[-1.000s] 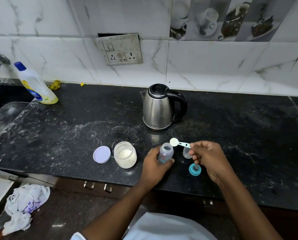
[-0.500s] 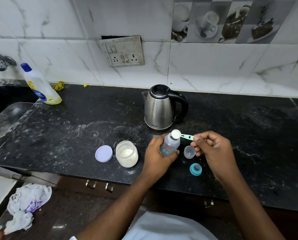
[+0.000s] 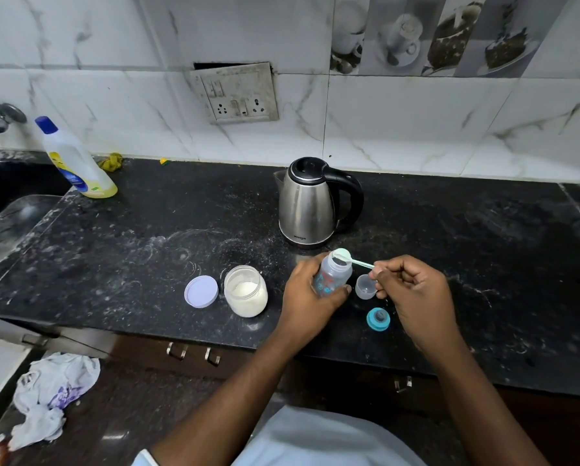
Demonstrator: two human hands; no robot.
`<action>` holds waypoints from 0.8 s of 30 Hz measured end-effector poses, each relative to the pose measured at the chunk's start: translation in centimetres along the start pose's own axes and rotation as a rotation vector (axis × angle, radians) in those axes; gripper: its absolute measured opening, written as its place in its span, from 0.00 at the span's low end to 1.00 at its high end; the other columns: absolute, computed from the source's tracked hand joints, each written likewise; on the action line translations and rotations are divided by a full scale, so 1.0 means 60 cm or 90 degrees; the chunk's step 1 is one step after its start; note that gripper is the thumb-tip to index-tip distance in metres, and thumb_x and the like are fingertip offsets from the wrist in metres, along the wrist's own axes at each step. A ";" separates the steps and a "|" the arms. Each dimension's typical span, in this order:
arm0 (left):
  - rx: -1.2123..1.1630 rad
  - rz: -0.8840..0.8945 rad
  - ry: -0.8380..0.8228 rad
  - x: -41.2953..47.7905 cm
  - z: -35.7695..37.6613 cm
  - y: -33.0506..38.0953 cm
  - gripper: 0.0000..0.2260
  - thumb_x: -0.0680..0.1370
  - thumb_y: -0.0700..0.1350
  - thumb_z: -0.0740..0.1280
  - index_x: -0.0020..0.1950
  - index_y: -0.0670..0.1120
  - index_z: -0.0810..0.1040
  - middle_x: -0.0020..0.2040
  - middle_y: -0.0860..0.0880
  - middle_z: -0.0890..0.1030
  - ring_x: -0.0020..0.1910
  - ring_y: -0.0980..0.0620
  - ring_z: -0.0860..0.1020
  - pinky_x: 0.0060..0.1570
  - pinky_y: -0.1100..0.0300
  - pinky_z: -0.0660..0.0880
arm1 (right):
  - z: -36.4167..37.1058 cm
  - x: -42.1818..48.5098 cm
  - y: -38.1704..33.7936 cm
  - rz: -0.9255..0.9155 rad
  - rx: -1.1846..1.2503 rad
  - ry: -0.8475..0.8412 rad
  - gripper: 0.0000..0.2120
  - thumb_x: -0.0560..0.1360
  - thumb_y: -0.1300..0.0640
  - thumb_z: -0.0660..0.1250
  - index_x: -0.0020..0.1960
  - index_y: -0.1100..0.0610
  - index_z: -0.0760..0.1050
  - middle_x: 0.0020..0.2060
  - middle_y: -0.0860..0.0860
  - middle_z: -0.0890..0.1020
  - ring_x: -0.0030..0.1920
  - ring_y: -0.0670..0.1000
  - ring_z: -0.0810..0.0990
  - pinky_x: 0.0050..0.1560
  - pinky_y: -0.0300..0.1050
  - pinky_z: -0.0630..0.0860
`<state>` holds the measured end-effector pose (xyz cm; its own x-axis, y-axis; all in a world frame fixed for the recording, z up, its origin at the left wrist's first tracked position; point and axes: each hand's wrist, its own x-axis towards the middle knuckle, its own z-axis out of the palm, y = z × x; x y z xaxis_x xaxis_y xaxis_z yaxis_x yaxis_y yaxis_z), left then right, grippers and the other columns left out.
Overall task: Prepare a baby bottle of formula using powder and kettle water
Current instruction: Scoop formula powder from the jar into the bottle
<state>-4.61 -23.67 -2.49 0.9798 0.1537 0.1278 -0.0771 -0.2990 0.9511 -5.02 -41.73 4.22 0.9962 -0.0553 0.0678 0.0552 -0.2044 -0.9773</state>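
Pale-green plastic scoop, pinched by the right hand, sits over the mouth of the clear printed baby bottle; the left hand grips it tilted at the black desk's near edge, likely to catch powder.

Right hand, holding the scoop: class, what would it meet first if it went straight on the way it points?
Probably the clear baby bottle, tilted in the left hand; the right hand points its pale green scoop at its mouth. Depth is uncertain.
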 end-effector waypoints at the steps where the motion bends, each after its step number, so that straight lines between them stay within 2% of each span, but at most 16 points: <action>1: -0.001 -0.002 -0.004 0.000 0.000 0.000 0.25 0.70 0.45 0.81 0.66 0.55 0.81 0.57 0.59 0.80 0.59 0.59 0.80 0.63 0.53 0.78 | -0.001 -0.002 0.001 -0.001 -0.014 0.003 0.06 0.79 0.64 0.71 0.47 0.56 0.84 0.39 0.54 0.87 0.38 0.52 0.85 0.42 0.48 0.82; 4: 0.001 -0.005 -0.009 -0.002 -0.001 0.000 0.25 0.70 0.46 0.82 0.66 0.55 0.80 0.57 0.58 0.80 0.59 0.58 0.80 0.64 0.53 0.78 | -0.002 -0.007 0.003 -0.008 -0.048 0.011 0.06 0.79 0.63 0.72 0.47 0.54 0.85 0.39 0.54 0.87 0.40 0.60 0.85 0.44 0.62 0.83; 8: 0.010 0.002 -0.013 0.000 -0.002 0.001 0.25 0.70 0.46 0.82 0.66 0.55 0.81 0.58 0.59 0.81 0.60 0.58 0.80 0.64 0.52 0.78 | -0.004 -0.013 -0.003 -0.017 -0.069 0.013 0.08 0.79 0.64 0.72 0.47 0.52 0.85 0.37 0.53 0.86 0.39 0.60 0.84 0.41 0.62 0.81; 12: 0.011 0.002 -0.019 0.002 -0.004 0.003 0.26 0.71 0.45 0.82 0.68 0.55 0.80 0.59 0.59 0.80 0.61 0.59 0.79 0.65 0.54 0.77 | -0.005 -0.015 -0.007 -0.025 -0.049 0.030 0.08 0.78 0.64 0.73 0.48 0.52 0.85 0.38 0.55 0.86 0.40 0.64 0.83 0.42 0.66 0.81; 14: 0.008 -0.002 -0.019 0.003 -0.005 0.004 0.27 0.71 0.46 0.82 0.68 0.55 0.80 0.60 0.59 0.80 0.61 0.59 0.79 0.65 0.55 0.77 | -0.005 -0.018 -0.012 -0.048 -0.032 0.046 0.08 0.78 0.64 0.73 0.49 0.52 0.85 0.39 0.54 0.86 0.41 0.63 0.84 0.44 0.64 0.81; 20: -0.001 0.012 -0.027 0.007 -0.010 0.002 0.26 0.70 0.45 0.82 0.67 0.55 0.81 0.60 0.59 0.81 0.61 0.57 0.80 0.64 0.53 0.78 | 0.000 -0.027 -0.018 -0.059 -0.112 0.020 0.07 0.77 0.64 0.73 0.47 0.52 0.85 0.39 0.47 0.86 0.39 0.47 0.84 0.44 0.47 0.82; 22: -0.002 0.014 -0.026 0.007 -0.011 0.002 0.26 0.70 0.45 0.82 0.67 0.55 0.81 0.60 0.58 0.81 0.61 0.57 0.80 0.64 0.53 0.78 | -0.004 -0.026 -0.023 -0.079 -0.096 0.042 0.08 0.78 0.65 0.73 0.48 0.52 0.85 0.40 0.46 0.86 0.40 0.46 0.84 0.42 0.42 0.81; 24: -0.003 0.014 -0.024 0.008 -0.012 0.000 0.26 0.70 0.45 0.82 0.67 0.55 0.81 0.60 0.58 0.81 0.61 0.57 0.80 0.64 0.52 0.78 | -0.007 -0.022 -0.024 -0.103 -0.133 0.019 0.07 0.77 0.65 0.73 0.48 0.53 0.85 0.38 0.48 0.85 0.38 0.48 0.82 0.38 0.42 0.79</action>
<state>-4.26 -22.91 -2.24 0.9841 0.1121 0.1381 -0.0994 -0.2970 0.9497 -6.47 -41.75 5.61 0.9730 -0.0332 0.2283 0.1950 -0.4103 -0.8909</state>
